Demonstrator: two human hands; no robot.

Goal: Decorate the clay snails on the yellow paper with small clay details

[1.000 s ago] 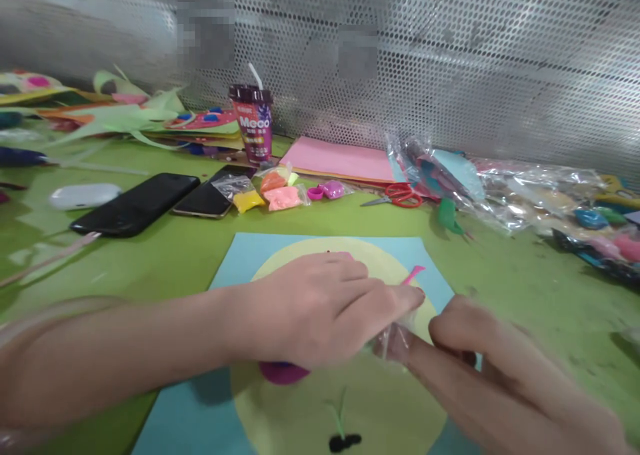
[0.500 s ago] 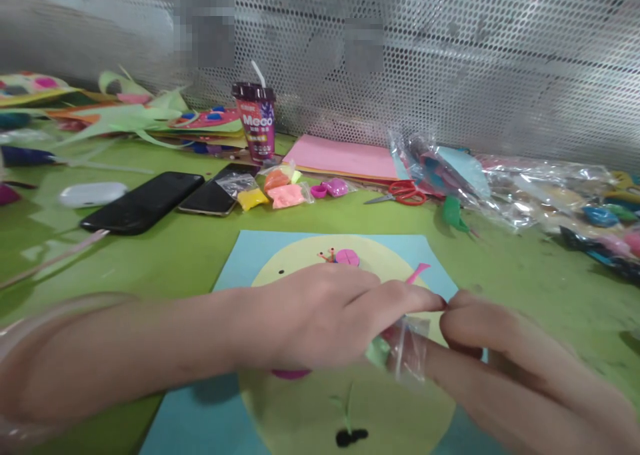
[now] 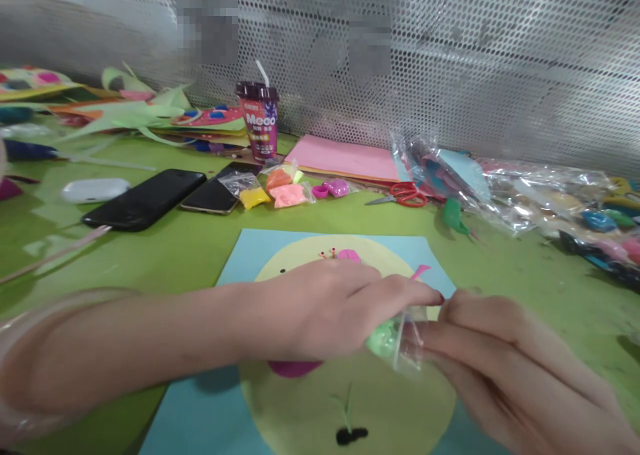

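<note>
Between my two hands is a small clear plastic bag of light green clay (image 3: 384,338). My left hand (image 3: 325,305) reaches across from the left and is closed around the bag; its palm and lower fingers are hidden. From the right, my right hand (image 3: 505,355) has its fingers at the bag's clear end, pinching the plastic. Beneath both hands lies a blue sheet (image 3: 195,415) with a pale yellow circle (image 3: 400,408) on it. On the circle are a pink snail-like shape (image 3: 349,256), a magenta shape (image 3: 295,369) partly covered by my left hand, and a black piece with green stems (image 3: 351,436).
Behind the sheet lie red-handled scissors (image 3: 407,194), bags of coloured clay (image 3: 290,194), two phones (image 3: 145,198) and a white case (image 3: 95,190). A Meco cup (image 3: 261,122) with a straw stands near the perforated metal panel (image 3: 310,55). Plastic packets (image 3: 540,188) lie at right.
The fingers of my right hand have straightened and drawn together at the bag's end. More of the green clay and of the magenta shape shows now. My left hand has barely moved.
</note>
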